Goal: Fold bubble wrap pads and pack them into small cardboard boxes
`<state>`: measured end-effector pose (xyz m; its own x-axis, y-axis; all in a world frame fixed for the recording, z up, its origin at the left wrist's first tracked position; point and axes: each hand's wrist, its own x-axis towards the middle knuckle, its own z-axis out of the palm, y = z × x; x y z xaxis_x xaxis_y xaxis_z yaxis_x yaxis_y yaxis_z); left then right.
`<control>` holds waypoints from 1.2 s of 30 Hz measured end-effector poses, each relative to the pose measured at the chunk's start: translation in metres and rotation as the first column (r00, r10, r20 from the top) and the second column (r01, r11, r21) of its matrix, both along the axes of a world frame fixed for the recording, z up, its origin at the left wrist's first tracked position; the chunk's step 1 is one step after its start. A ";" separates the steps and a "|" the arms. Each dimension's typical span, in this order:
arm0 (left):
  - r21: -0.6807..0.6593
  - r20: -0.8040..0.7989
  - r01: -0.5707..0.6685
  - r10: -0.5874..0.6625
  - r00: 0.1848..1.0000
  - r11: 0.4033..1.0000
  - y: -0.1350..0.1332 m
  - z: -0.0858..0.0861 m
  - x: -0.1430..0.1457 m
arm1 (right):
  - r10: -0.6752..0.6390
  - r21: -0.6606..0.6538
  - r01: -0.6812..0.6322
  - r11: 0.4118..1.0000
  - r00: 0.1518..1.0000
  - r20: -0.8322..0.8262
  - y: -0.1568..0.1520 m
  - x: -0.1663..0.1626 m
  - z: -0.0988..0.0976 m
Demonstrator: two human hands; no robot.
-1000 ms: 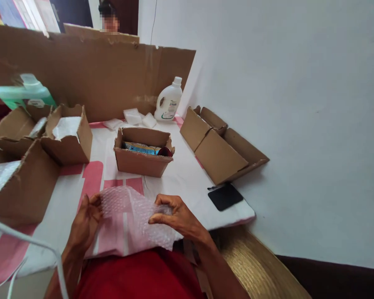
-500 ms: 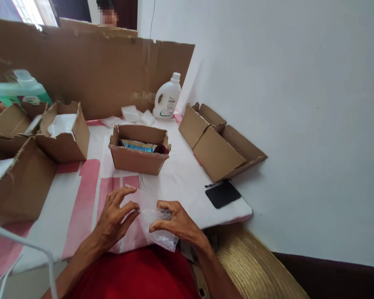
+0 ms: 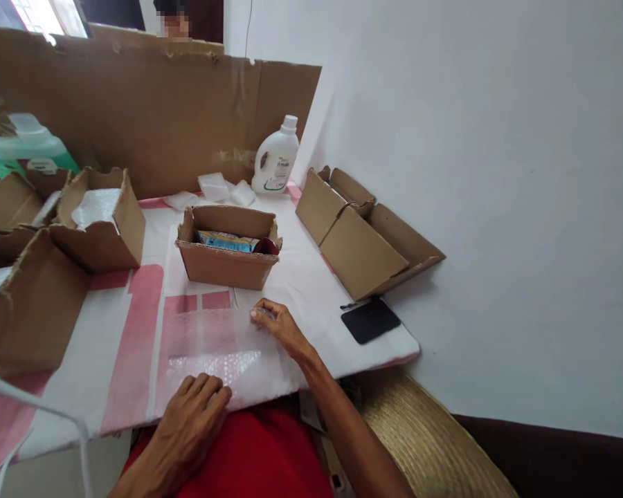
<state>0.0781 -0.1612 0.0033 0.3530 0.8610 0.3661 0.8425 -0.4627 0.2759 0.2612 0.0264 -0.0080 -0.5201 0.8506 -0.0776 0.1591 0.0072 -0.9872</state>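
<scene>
A clear sheet of bubble wrap lies spread over the pink and white tablecloth, close to the table's front edge. My right hand is closed in a pinch at its far right corner. At the near edge of the sheet, my left hand rests palm down with its fingers lying on the plastic. Just beyond the sheet stands an open cardboard box. Inside it are a blue and yellow packet and a dark red round item; neither hand touches the box.
Several cardboard boxes with bubble wrap inside stand at left. More cardboard boxes lean by the wall, near a black flat pad. A white jug and folded white pieces sit before a cardboard partition. A person is behind it.
The crumpled bubble wrap between my hands is now spread flat on the table. My right hand has moved up to its far corner, my left hand down to the near edge.
</scene>
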 end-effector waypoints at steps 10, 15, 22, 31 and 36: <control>-0.082 0.103 -0.219 0.227 0.968 0.972 0.029 -0.028 -0.042 | -0.335 0.075 0.333 0.940 0.942 0.006 0.039 -0.008 -0.006; -0.006 -0.156 -0.268 0.264 0.952 0.963 0.044 -0.065 -0.053 | -0.266 0.116 0.276 0.954 0.959 -0.099 0.052 -0.030 -0.002; 0.058 -0.163 -0.248 0.254 0.953 0.967 0.052 -0.062 -0.051 | -0.313 0.593 0.111 0.797 0.917 0.249 -0.022 -0.059 -0.016; 0.108 -0.228 -0.245 0.264 0.937 0.963 0.045 -0.092 -0.057 | 0.029 0.559 -0.447 0.698 0.798 0.602 -0.058 -0.068 -0.038; 0.109 -0.263 -0.245 0.266 0.927 0.963 0.039 -0.075 -0.057 | -0.094 0.530 -0.423 0.735 0.711 0.697 -0.041 0.004 -0.039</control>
